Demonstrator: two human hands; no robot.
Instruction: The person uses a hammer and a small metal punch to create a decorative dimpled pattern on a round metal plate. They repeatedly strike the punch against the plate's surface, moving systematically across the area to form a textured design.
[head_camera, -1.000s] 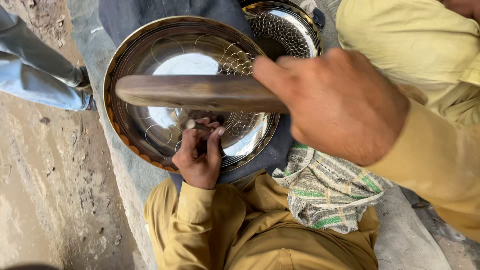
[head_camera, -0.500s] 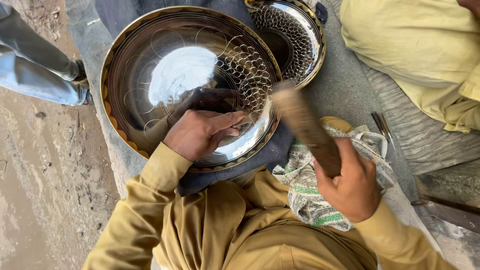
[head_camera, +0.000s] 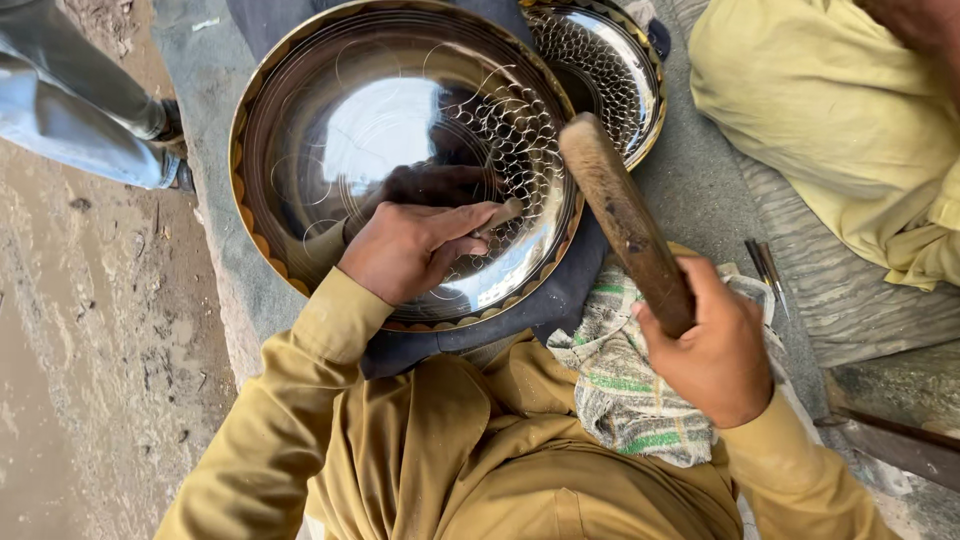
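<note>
head view, change: half a second back the wooden mallet (head_camera: 625, 220) sat lower and more to the right; now its head is up over the right rim of the big tray. A second ago it was lying flat across the whole tray, so it's been swinging.
left hand (head_camera: 405, 250): pinched around a small punch (head_camera: 500, 214), tip pressed on the tray's inner surface right of centre. Pretty much the same spot as before.
right hand (head_camera: 712, 350): fist wrapped tight on the mallet handle, raised over the striped cloth.
big metal tray (head_camera: 300, 150): round, shiny, scalloped brassy rim, lying on a dark cloth (head_camera: 560, 300) on the stone ledge (head_camera: 700, 200). A patch of fish-scale marks fills its right side.
second tray (head_camera: 610, 80): smaller, tucked behind the big one's upper right edge, covered in the same scale pattern. So two trays total.
striped cloth (head_camera: 620, 390): one green-and-white rag on the lap.
spare tools (head_camera: 765, 265): two thin metal rods on the ledge, right of the rag.
others: someone's leg in grey trousers (head_camera: 70, 110) top left, another person in yellow clothing (head_camera: 850, 130) top right.
labels/packages: can't spot any.
</note>
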